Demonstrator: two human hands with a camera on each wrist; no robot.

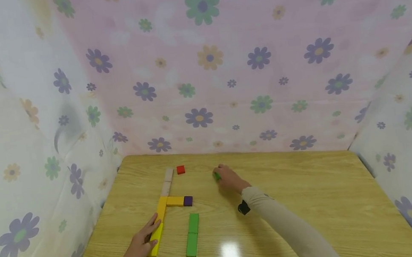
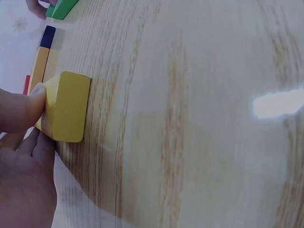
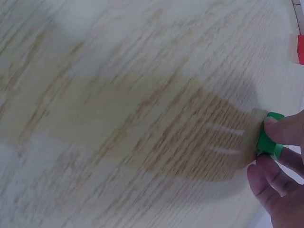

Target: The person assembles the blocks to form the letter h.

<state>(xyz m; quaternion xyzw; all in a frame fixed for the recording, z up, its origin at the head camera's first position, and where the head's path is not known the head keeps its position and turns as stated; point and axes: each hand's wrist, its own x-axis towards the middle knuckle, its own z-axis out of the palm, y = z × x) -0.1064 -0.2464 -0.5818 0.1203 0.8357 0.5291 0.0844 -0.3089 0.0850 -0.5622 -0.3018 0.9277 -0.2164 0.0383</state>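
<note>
My left hand (image 1: 139,246) pinches the near end of a row of blocks, thumb on one side of a bright yellow block (image 2: 71,107) and fingers on the other. Beyond it in the row lie an orange-yellow block (image 1: 162,206) and two plain wooden blocks (image 1: 167,181). From the row's middle another orange-yellow block (image 1: 175,201) points right, ending at a dark purple block (image 1: 188,201). My right hand (image 1: 230,178), farther back and to the right, pinches a small green block (image 3: 270,137) between thumb and fingers, at or just above the table; contact cannot be told.
Two green blocks (image 1: 192,235) lie end to end right of the row. A red block (image 1: 180,169) sits near the wooden blocks' far end. The wood-grain table (image 1: 315,205) is bounded by flowered cloth (image 1: 230,78) at the back and both sides.
</note>
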